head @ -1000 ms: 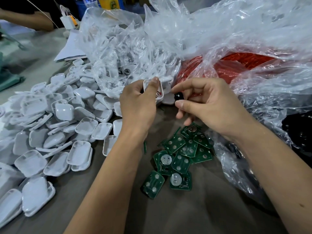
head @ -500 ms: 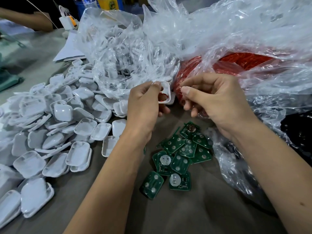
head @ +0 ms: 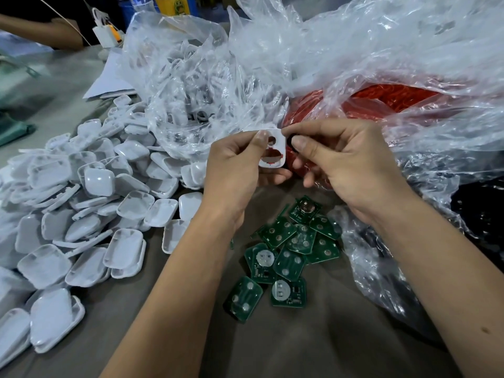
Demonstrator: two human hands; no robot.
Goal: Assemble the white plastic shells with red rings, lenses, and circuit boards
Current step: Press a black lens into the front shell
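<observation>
No writing can be read anywhere. A clear bag (head: 191, 85) is filled with white parts, and a second bag (head: 409, 85) with red rings (head: 387, 96). A white shell (head: 272, 148), with two round holes and red showing in the lower one, is pinched by the left hand (head: 240, 165) above the table (head: 313, 345). A small black piece (head: 291, 139), just beside the shell, is pinched between thumb and forefinger of the right hand (head: 346, 162). Loose shells (head: 90, 214) are heaped at left; green boards (head: 289, 252) are piled below the hands.
</observation>
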